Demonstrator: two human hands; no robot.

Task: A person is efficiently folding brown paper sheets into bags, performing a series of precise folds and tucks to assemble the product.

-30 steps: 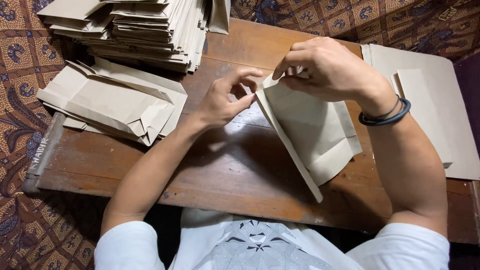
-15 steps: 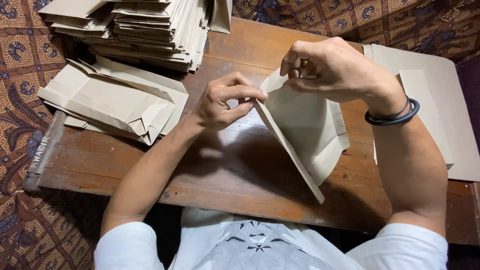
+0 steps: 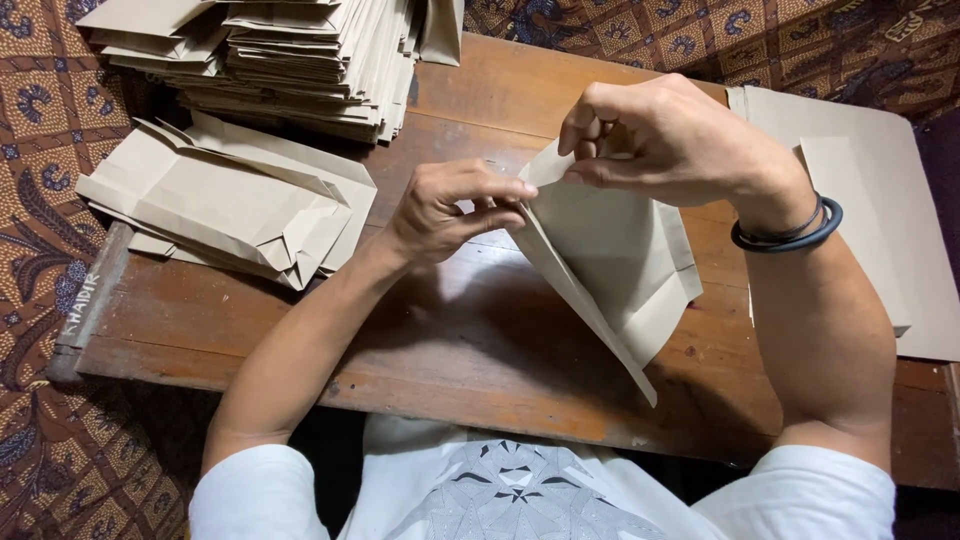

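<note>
A half-folded brown paper bag (image 3: pixel 610 265) is held tilted above the wooden table (image 3: pixel 480 330), its top corner pinched by the right hand (image 3: pixel 670 145) and its near edge by the left hand's (image 3: pixel 450 210) fingertips. The thin paper could be torn or creased crookedly (judging by the tight pinch) if the corner were pulled unevenly, and the folded bags (image 3: pixel 230 205) at the table's left could be nudged by the left elbow.
</note>
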